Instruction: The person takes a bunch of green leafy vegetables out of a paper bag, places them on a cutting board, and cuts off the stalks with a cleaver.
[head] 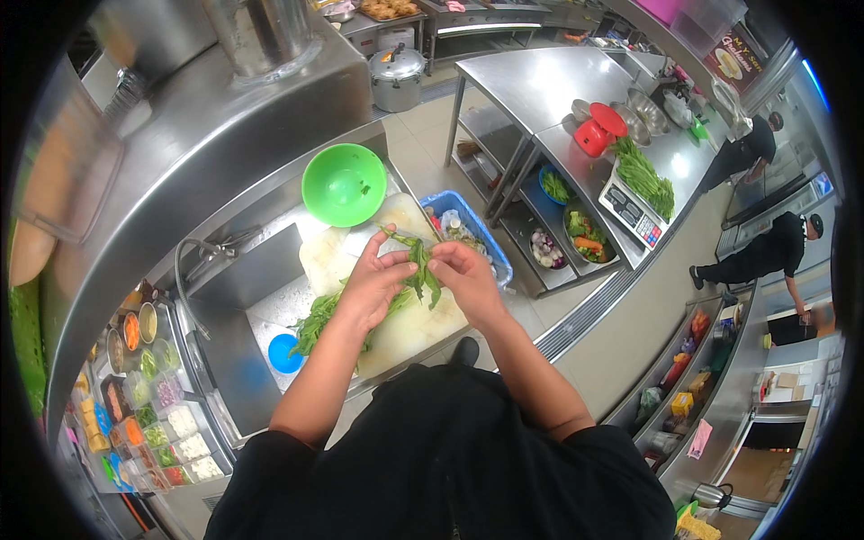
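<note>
Between my two hands is a sprig of leafy greens (420,260). My left hand (374,280) pinches its stem end, and my right hand (466,273) grips the leaves with thumb and fingertips. Below lies a white cutting board (415,334) with worn stains. A bunch of leafy greens (317,320) rests at the board's left side, partly hidden by my left forearm. Beyond my hands stands a bright green plastic bowl (337,182) with a few leaf bits inside. A blue round container (285,354) sits left of the bunch.
A steel sink (229,324) with a hose faucet (219,250) is at left, near trays of chopped ingredients (155,405). A blue lined bin (496,246) stands right of the board. Greens lie on a digital scale (631,209) on a steel table (540,88). Two people (769,250) stand at far right.
</note>
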The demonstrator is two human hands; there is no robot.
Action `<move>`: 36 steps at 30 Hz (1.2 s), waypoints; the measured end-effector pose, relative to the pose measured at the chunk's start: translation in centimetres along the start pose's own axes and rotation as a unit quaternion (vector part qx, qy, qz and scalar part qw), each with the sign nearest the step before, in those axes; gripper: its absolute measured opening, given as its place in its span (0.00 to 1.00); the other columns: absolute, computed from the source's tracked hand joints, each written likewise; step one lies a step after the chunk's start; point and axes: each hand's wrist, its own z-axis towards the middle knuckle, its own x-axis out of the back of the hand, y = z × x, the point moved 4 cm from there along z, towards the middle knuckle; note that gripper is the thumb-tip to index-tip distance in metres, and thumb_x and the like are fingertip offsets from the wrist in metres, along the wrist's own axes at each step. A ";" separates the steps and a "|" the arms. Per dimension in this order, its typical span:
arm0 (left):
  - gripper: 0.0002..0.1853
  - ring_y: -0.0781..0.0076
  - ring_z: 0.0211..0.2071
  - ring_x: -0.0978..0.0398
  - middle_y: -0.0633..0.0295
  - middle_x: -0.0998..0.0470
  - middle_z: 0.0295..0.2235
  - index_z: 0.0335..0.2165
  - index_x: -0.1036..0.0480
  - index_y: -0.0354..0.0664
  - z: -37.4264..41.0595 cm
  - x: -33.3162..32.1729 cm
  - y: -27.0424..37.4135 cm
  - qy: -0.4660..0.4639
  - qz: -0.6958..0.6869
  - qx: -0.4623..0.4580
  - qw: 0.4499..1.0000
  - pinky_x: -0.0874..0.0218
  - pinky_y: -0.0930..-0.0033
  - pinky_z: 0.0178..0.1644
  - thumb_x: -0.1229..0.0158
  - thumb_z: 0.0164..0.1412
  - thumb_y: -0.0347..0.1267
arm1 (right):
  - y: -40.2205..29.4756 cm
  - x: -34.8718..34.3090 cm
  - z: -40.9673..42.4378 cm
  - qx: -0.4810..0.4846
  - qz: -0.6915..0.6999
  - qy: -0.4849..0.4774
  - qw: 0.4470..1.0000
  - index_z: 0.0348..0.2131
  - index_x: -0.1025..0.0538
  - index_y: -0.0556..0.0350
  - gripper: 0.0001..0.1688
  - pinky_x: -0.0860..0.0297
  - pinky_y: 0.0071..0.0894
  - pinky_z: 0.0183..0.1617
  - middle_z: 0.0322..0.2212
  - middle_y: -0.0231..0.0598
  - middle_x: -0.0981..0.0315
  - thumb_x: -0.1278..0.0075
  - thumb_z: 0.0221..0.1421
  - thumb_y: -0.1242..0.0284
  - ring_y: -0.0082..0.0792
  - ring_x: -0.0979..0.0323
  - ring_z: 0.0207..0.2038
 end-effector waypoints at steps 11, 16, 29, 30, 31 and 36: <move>0.48 0.76 0.45 0.18 0.64 0.18 0.47 0.80 0.39 0.53 -0.1 0.5 -0.9 0.031 -0.004 -0.036 0.999 0.28 0.75 0.47 0.33 0.69 0.15 | -3.6 -1.7 -2.4 0.230 -0.303 0.117 0.917 0.44 0.17 0.60 0.13 0.22 0.37 0.47 0.38 0.41 0.19 0.27 0.64 0.74 0.38 0.18 0.39; 0.48 0.71 0.46 0.16 0.57 0.15 0.48 0.81 0.44 0.47 0.8 -1.2 -1.8 0.004 0.046 -0.089 0.995 0.23 0.70 0.47 0.34 0.70 0.16 | -2.2 -0.1 -3.0 0.265 -0.390 0.116 0.874 0.48 0.14 0.56 0.24 0.20 0.39 0.51 0.44 0.42 0.15 0.19 0.58 0.66 0.39 0.16 0.45; 0.44 0.78 0.44 0.21 0.66 0.20 0.43 0.78 0.39 0.41 1.3 -4.7 -4.5 -0.054 0.111 -0.153 0.980 0.27 0.70 0.55 0.38 0.69 0.11 | 0.1 3.8 -3.5 0.150 -0.229 0.106 0.956 0.45 0.18 0.59 0.14 0.22 0.37 0.45 0.35 0.37 0.16 0.33 0.65 0.69 0.30 0.18 0.39; 0.43 0.80 0.44 0.22 0.66 0.22 0.43 0.78 0.39 0.41 0.9 -5.0 -4.5 -0.048 0.109 -0.151 0.981 0.28 0.74 0.55 0.39 0.70 0.11 | 0.5 4.0 -3.6 0.129 -0.201 0.097 0.966 0.45 0.18 0.59 0.14 0.22 0.35 0.45 0.36 0.35 0.15 0.33 0.66 0.69 0.27 0.18 0.40; 0.42 0.79 0.45 0.22 0.65 0.21 0.44 0.78 0.39 0.41 1.3 -4.6 -4.7 -0.056 0.114 -0.158 0.979 0.28 0.73 0.55 0.40 0.71 0.13 | 0.7 4.3 -3.6 0.107 -0.172 0.088 0.975 0.45 0.18 0.59 0.14 0.22 0.34 0.46 0.36 0.34 0.15 0.32 0.66 0.69 0.24 0.19 0.41; 0.36 0.75 0.50 0.20 0.62 0.20 0.48 0.76 0.39 0.42 3.2 -3.3 -5.6 -0.098 0.122 -0.165 0.974 0.28 0.71 0.58 0.43 0.75 0.17 | 2.4 5.4 -3.3 0.117 -0.069 0.054 0.989 0.47 0.16 0.59 0.11 0.23 0.29 0.46 0.38 0.29 0.14 0.34 0.69 0.72 0.18 0.20 0.41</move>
